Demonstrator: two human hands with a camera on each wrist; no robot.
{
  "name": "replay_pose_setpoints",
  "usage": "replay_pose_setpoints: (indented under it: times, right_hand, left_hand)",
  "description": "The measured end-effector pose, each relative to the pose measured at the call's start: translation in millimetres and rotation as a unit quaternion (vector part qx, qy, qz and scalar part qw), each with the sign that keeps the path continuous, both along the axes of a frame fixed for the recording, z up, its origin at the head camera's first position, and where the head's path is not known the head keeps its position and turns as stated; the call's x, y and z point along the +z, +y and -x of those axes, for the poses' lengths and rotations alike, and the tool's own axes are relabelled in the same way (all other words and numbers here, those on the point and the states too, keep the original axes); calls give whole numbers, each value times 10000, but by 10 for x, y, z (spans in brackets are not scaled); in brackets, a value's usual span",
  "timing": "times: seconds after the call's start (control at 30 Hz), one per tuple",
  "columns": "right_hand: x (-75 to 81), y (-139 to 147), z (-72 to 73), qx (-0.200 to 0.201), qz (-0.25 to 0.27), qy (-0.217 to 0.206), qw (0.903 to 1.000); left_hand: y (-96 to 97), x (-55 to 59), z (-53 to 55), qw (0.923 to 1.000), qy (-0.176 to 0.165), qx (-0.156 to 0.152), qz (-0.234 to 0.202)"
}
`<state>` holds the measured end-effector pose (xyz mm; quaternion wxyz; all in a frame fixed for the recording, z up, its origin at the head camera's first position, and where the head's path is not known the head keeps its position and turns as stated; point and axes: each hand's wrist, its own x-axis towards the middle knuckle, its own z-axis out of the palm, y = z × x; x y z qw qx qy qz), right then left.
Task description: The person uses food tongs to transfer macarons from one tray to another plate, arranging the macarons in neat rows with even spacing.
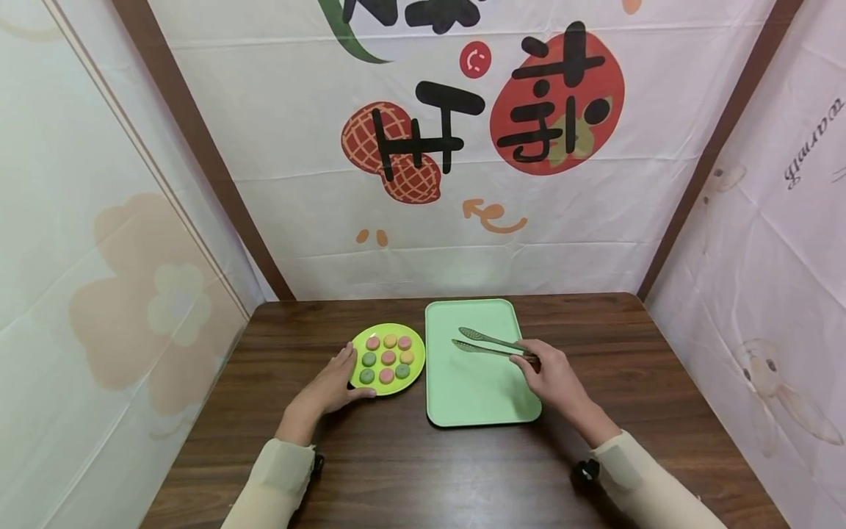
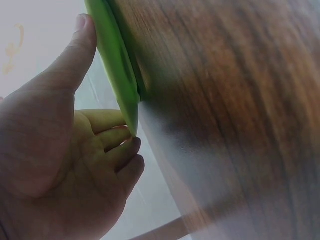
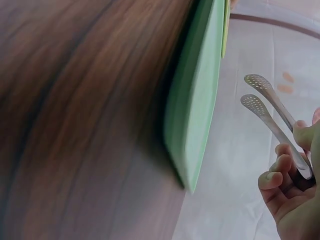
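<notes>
My left hand (image 1: 334, 382) holds the rim of a yellow-green plate (image 1: 420, 371) on the left, its thumb along the near edge and its fingers at the left edge. Several small round macarons (image 1: 388, 357), pink, yellow and green, lie on this plate. The right hand (image 1: 551, 375) grips metal tongs (image 1: 489, 339) near their joined end. Perforated tips stand apart with nothing between them in the right wrist view, above the pale green tray (image 1: 479, 397). From the left wrist, the plate (image 2: 114, 55) appears edge-on and its macarons are hidden.
The tray lies right of the plate, close to its edge. Both stand on a dark brown wooden table (image 1: 396, 470). A printed white cloth (image 1: 297, 184) hangs behind the table, with further printed sheets at either side.
</notes>
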<state>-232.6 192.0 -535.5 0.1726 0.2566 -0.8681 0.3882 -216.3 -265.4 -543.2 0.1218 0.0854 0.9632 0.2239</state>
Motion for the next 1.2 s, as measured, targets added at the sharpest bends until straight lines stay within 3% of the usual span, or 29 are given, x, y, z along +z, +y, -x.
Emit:
replay_pose_setpoints:
  times: [0.67, 1.2]
  right_hand:
    - [-98, 659, -62, -1176, -158, 293, 9925]
    - [-165, 856, -23, -1839, -223, -214, 9825]
  left_hand:
    - [24, 16, -30, 10000, 70, 22, -36]
    - [7, -12, -17, 9999, 98, 5, -65]
